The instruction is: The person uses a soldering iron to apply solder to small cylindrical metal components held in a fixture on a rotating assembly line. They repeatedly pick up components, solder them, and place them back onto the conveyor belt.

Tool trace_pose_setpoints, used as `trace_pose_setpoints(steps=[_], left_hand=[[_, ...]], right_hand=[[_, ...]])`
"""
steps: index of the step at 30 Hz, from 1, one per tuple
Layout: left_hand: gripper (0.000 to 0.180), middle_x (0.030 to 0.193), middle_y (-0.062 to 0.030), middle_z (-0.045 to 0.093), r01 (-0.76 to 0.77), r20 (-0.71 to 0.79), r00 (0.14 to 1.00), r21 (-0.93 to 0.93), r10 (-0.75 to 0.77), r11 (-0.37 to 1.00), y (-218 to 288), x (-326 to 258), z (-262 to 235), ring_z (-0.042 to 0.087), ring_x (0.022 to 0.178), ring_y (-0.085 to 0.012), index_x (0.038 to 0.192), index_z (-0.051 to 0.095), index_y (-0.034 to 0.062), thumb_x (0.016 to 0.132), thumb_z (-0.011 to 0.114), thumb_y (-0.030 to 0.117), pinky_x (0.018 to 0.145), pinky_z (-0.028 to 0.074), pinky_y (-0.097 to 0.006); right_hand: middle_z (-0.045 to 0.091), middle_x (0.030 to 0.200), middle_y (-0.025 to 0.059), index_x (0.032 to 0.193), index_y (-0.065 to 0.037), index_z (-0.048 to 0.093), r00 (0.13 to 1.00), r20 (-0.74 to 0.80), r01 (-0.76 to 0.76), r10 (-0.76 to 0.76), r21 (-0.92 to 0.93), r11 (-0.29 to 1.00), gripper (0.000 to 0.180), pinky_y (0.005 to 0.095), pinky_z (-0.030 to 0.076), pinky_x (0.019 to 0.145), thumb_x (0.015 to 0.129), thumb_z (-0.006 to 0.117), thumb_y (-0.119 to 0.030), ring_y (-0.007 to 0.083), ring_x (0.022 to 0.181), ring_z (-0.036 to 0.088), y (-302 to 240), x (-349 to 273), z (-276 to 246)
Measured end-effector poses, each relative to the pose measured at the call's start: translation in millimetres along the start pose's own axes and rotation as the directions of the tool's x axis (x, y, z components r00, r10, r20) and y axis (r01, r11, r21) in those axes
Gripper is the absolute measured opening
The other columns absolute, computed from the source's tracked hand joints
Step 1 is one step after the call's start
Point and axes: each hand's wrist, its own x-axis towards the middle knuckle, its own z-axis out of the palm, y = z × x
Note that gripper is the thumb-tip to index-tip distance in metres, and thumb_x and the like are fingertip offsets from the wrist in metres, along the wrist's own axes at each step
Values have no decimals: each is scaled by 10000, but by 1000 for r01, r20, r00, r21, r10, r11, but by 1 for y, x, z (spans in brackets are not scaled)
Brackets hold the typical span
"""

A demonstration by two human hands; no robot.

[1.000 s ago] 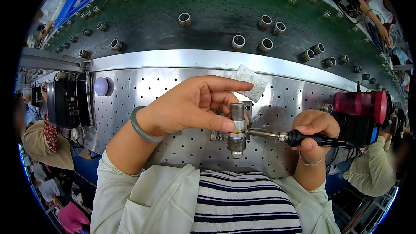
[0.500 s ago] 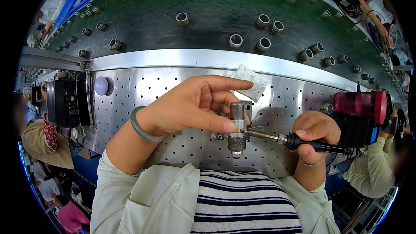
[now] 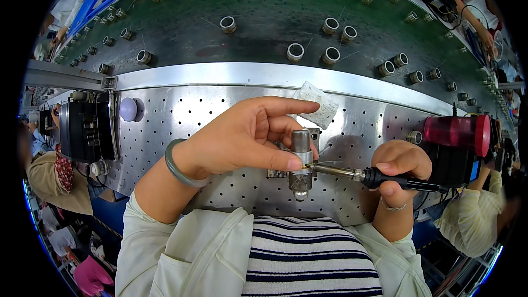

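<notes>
Rings [image 3: 295, 58] on belt [image 3: 181, 27], shifted left; right hand [image 3: 404, 162], still gripping black-handled tool [image 3: 374, 178]

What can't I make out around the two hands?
Head view: curled fingers of the left hand, partly hidden behind the metal cylinder.
Head view: tip of the black-handled tool, too small to tell exact contact.
Head view: metal block, partly covered by the left hand and cylinder.

Shiny metal benchtop [image 3: 148, 137], satin metal cyl. [image 3: 301, 142], metal tool shaft [image 3: 338, 171] w/ matt plastic hndl [image 3: 416, 183]
</notes>
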Motion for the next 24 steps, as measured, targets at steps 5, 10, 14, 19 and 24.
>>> trace_pose_setpoints(steps=[5,10,14,19,24], left_hand=[[764,1001,-186,643,3,-6,1000,4,-3,1000,0,-1,0,643,930,-191,1387,348,-53,716,714,-86,747,534,-220],[776,990,-172,654,9,-13,1000,6,-9,1000,0,-1,-2,647,936,-196,1381,360,-52,702,736,-65,762,526,-233],[778,987,-164,660,9,-19,1000,5,-9,1000,0,-1,-2,649,933,-192,1374,374,-52,692,749,-54,764,521,-235],[780,986,-162,662,16,-25,1000,20,-16,1000,0,-2,-3,649,928,-183,1370,379,-53,686,753,-53,758,518,-229],[771,988,-166,657,15,-22,1000,22,-15,1000,1,-4,-3,647,923,-181,1376,368,-56,700,739,-61,754,522,-227]], right_hand=[[620,627,125,784,40,626,1000,-4,-20,20,3,1000,224,265,446,478,641,772,-50,200,486,570,-1,1,2],[620,628,124,787,41,625,1000,-3,-17,17,5,1000,223,265,443,477,643,771,-46,199,486,569,0,1,2],[621,630,123,792,43,627,1000,0,-11,11,13,1000,220,261,440,476,648,770,-41,196,485,568,1,1,3],[621,631,121,798,42,629,1000,14,-7,6,18,1000,211,254,433,470,656,766,-34,190,483,564,1,2,4],[620,628,118,805,41,629,999,32,5,-5,13,1000,212,253,430,466,657,764,-29,186,481,560,1,3,5]])
